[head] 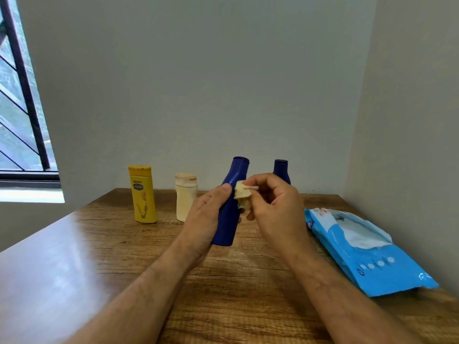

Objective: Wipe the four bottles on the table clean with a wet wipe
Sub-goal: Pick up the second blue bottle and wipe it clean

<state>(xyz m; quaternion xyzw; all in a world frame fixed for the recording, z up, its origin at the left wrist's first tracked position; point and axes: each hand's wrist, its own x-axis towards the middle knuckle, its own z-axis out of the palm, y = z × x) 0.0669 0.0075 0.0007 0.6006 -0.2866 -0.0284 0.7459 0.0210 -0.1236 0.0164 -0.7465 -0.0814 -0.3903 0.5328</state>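
Pale grey walls meet in a corner behind a wooden table, and at the far left a barred window lets daylight fall across the tabletop. Nearest the window, towards the back of the table, stands a yellow bottle with a flat cap, upright. Just beside it on the right is a shorter cream bottle, also upright, partly hidden by the left hand. That hand is wrapped around the lower body of a dark blue bottle, thumb up along its side, holding it tilted with its base lifted off the wood and its cap leaning to the right. The right hand pinches a crumpled, yellowish wet wipe between fingertips and thumb and presses it against the bottle's neck. Behind that hand a second dark blue bottle stands near the back wall, only its upper part showing. At the right edge lies a blue pack of wipes, its flap open and a white sheet showing.
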